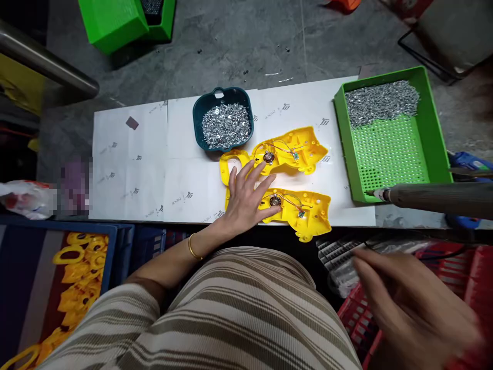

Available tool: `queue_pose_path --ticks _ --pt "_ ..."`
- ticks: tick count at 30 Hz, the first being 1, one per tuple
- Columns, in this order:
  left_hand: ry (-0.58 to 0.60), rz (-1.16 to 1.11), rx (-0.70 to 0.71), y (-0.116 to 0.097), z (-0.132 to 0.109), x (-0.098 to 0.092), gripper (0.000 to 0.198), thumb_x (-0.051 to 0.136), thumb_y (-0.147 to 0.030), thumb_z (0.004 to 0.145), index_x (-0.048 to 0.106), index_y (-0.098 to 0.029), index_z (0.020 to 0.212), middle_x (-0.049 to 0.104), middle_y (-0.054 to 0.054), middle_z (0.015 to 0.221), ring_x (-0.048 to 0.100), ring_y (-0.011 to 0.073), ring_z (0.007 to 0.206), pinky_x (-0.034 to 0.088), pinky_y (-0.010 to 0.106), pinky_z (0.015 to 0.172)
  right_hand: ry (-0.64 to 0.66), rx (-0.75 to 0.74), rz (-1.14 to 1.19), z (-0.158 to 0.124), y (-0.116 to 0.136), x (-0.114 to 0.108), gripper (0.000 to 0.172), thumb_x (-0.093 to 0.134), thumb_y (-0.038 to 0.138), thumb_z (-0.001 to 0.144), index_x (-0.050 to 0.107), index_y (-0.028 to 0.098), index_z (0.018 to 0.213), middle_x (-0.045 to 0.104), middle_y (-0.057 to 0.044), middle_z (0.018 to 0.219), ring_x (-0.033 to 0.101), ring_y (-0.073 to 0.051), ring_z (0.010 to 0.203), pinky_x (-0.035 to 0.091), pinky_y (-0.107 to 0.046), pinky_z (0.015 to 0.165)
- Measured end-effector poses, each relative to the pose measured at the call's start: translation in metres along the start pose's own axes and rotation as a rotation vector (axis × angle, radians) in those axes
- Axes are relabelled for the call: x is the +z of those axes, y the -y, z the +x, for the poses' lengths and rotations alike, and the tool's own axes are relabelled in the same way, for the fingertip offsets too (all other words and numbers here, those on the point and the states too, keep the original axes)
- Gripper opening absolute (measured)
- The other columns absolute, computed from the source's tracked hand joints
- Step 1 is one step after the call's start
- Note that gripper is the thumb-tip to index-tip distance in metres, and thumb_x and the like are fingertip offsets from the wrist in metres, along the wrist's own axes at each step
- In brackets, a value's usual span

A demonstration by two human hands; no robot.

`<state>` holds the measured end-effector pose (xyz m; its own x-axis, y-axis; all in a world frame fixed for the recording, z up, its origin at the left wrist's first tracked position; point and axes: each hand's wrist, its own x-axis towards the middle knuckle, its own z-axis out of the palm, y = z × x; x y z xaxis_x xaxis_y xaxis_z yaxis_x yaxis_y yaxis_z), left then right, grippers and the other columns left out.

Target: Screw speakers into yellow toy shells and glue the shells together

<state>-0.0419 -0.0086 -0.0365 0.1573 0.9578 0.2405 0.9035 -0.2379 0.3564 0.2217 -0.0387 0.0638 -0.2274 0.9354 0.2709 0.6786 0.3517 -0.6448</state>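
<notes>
My left hand (pixel 248 200) lies with its fingers spread over two yellow plastic housing halves. Its palm covers the handle end of the nearer half (pixel 316 208), and its fingertips reach the farther half (pixel 308 141). Each half shows wires, a round metal-looking part and a small circuit board. At the lower right, my right hand (pixel 416 303) is off the table and blurred by motion, its fingers bent; whether it holds anything cannot be made out. A dark teal basket (pixel 196 126) full of small silvery screws stands just beyond the farther half.
White printed sheets (pixel 131 169) cover the tabletop. On the right stands a green tray (pixel 437 133) with silvery screws, and a grey rod-shaped tool (pixel 423 199) crosses its near corner. A blue crate (pixel 111 246) with yellow parts sits lower left; red crates (pixel 477 282) are lower right.
</notes>
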Motion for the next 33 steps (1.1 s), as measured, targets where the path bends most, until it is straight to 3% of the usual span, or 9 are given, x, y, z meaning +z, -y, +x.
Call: queue_pose_path --ticks 3,7,10,13,16,19,22,28,33 --pt "0.014 0.017 -0.019 -0.003 0.001 -0.001 0.072 0.067 -0.058 0.081 0.047 -0.020 0.140 0.042 0.015 0.150 0.028 0.0348 0.143 0.007 0.056 0.119 0.169 -0.314 -0.202 0.046 0.013 0.045 0.013 0.067 0.022 0.085 0.070 0.023 0.098 0.067 -0.005 0.077 0.056 -0.019 0.071 0.044 -0.034 0.063" --pt "-0.002 0.019 -0.051 -0.006 0.002 0.000 0.069 0.058 -0.061 0.086 0.046 -0.020 0.140 0.045 0.014 0.148 0.029 0.0338 0.143 0.006 0.056 0.119 0.325 -0.483 -0.486 0.086 0.017 0.092 0.010 0.063 0.027 0.088 0.070 0.021 0.086 0.066 -0.006 0.081 0.050 -0.022 0.075 0.034 -0.035 0.060" --pt "0.028 0.009 -0.080 -0.007 0.003 -0.001 0.066 0.055 -0.061 0.088 0.045 -0.023 0.141 0.044 0.012 0.149 0.029 0.0326 0.143 0.005 0.055 0.119 0.428 -0.515 -0.560 0.093 0.017 0.108 0.007 0.064 0.024 0.086 0.069 0.019 0.085 0.067 -0.008 0.084 0.051 -0.023 0.080 0.031 -0.035 0.061" --pt "0.048 0.007 -0.090 -0.006 0.002 -0.002 0.067 0.058 -0.061 0.087 0.045 -0.025 0.142 0.043 0.011 0.150 0.028 0.0321 0.143 0.004 0.054 0.120 0.454 -0.503 -0.501 0.092 0.014 0.102 0.010 0.062 0.023 0.087 0.070 0.019 0.085 0.068 -0.008 0.082 0.053 -0.023 0.080 0.032 -0.035 0.063" --pt "0.046 -0.012 -0.078 -0.005 0.002 -0.005 0.068 0.066 -0.058 0.082 0.049 -0.025 0.139 0.044 0.012 0.149 0.028 0.0329 0.143 0.004 0.055 0.119 0.399 -0.347 -0.233 0.083 0.001 0.075 0.013 0.060 0.027 0.089 0.070 0.019 0.091 0.070 -0.005 0.082 0.057 -0.020 0.079 0.041 -0.033 0.068" --pt "0.020 -0.065 -0.035 -0.009 0.003 -0.010 0.052 0.068 -0.051 0.083 0.059 -0.028 0.128 0.045 0.010 0.148 0.028 0.0327 0.143 0.005 0.058 0.119 0.241 0.050 0.039 0.060 -0.020 0.043 0.015 0.065 0.030 0.086 0.072 0.023 0.098 0.072 -0.002 0.086 0.059 -0.014 0.069 0.045 -0.029 0.063" --pt "-0.028 -0.157 0.029 -0.023 0.010 -0.014 0.027 0.062 -0.043 0.089 0.068 -0.031 0.112 0.049 0.005 0.145 0.028 0.0301 0.143 0.010 0.057 0.119 0.124 0.386 0.227 0.032 -0.037 0.028 0.016 0.070 0.032 0.083 0.075 0.028 0.098 0.072 -0.001 0.088 0.060 -0.013 0.068 0.045 -0.026 0.058" --pt "0.087 -0.273 0.150 -0.065 0.031 -0.009 0.022 0.055 -0.036 0.094 0.072 -0.030 0.107 0.051 0.004 0.144 0.031 0.0288 0.141 0.013 0.056 0.118 0.001 0.509 0.513 0.013 -0.042 0.042 0.022 0.074 0.028 0.078 0.077 0.032 0.099 0.066 -0.001 0.084 0.059 -0.014 0.078 0.051 -0.027 0.069" --pt "0.140 -0.352 0.133 -0.078 0.037 -0.003 0.020 0.057 -0.037 0.093 0.075 -0.029 0.098 0.055 0.004 0.140 0.033 0.0283 0.140 0.017 0.058 0.117 0.014 0.509 0.594 0.017 -0.044 0.047 0.021 0.073 0.028 0.079 0.077 0.032 0.100 0.065 -0.002 0.085 0.061 -0.014 0.080 0.053 -0.029 0.073"
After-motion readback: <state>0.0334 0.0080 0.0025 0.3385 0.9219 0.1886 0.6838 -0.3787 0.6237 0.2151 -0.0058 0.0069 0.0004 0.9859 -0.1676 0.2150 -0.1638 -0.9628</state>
